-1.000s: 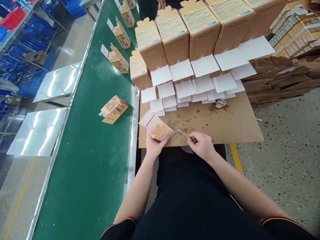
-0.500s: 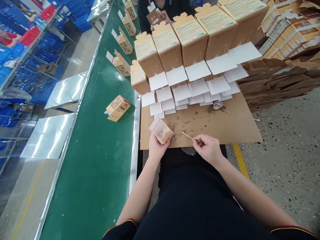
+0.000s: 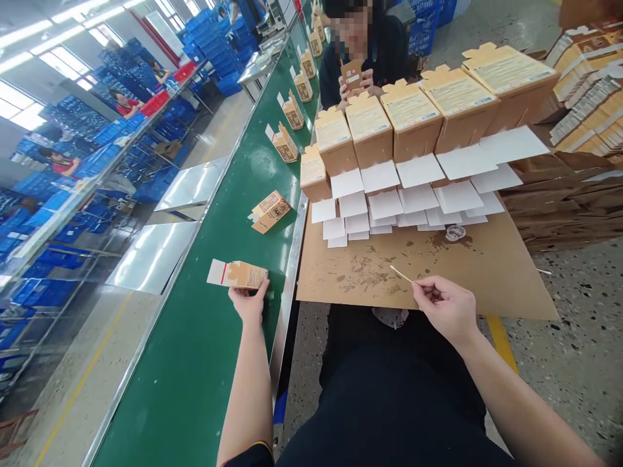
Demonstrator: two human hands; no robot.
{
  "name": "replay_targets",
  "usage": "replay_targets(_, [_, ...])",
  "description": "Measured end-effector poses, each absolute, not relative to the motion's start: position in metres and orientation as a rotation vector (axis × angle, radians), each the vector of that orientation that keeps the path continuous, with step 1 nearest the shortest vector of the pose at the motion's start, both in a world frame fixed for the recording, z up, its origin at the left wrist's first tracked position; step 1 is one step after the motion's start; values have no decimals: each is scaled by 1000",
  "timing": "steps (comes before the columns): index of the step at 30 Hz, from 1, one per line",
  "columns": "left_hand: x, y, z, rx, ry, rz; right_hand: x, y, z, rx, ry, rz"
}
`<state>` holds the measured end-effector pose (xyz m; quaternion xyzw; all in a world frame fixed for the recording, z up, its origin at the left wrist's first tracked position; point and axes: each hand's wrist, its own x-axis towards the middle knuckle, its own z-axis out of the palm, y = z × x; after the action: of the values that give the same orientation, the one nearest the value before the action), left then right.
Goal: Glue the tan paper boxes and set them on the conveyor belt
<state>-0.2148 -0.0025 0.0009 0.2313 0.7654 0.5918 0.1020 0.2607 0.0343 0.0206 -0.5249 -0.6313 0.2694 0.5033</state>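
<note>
My left hand (image 3: pixel 249 303) is closed around the near end of a small brown carton (image 3: pixel 246 275), over the green conveyor belt (image 3: pixel 195 350). The carton's white flap with a red strip points left. Whether the carton touches the belt I cannot tell. My right hand (image 3: pixel 448 305) pinches a cotton swab (image 3: pixel 402 273), its white tip pointing up and left above the stained cardboard sheet (image 3: pixel 501 295). Beyond the swab stand stacked rows of cartons (image 3: pixel 416 130) with white flaps (image 3: pixel 421 170) hanging toward me. A small clear dish (image 3: pixel 455 232) sits on a wet patch at their foot.
Another carton (image 3: pixel 271 211) lies on the belt, and several open ones (image 3: pixel 292 110) stand farther along it. Across the stack a co-worker (image 3: pixel 363 58) holds a carton. Bundled flat cartons (image 3: pixel 591 97) rest at the right. A metal rail (image 3: pixel 287 285) edges the belt.
My left hand has carried the carton left, from above the cardboard sheet to over the belt. The swab stays in my right hand. The head view has tilted up and shifted left.
</note>
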Motion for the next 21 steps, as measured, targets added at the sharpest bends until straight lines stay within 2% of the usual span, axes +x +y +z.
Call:
replay_targets(4, [-200, -23, 6, 938, 2422, 2120, 283, 28, 20, -1377, -1478, 603])
replay_targets(7, [-176, -8, 32, 1300, 2184, 2287, 304, 23, 19, -1451, -1437, 578])
replay_targets(9, [-154, 33, 59, 1290, 1980, 2170, 310, 25, 21, -1471, -1431, 582])
replay_targets(12, [-120, 126, 99, 1028, 1758, 1773, 308, 34, 27, -1438, -1438, 628])
replay_targets(16, [-85, 233, 132, 890, 1699, 1428, 297, 39, 38, -1371, -1469, 629])
replay_targets(19, [-70, 263, 137, 819, 1641, 1196, 293, 33, 41, -1357, -1467, 585])
replay_targets(21, [-68, 263, 137, 795, 1573, 1184, 294, 29, 40, -1357, -1449, 580])
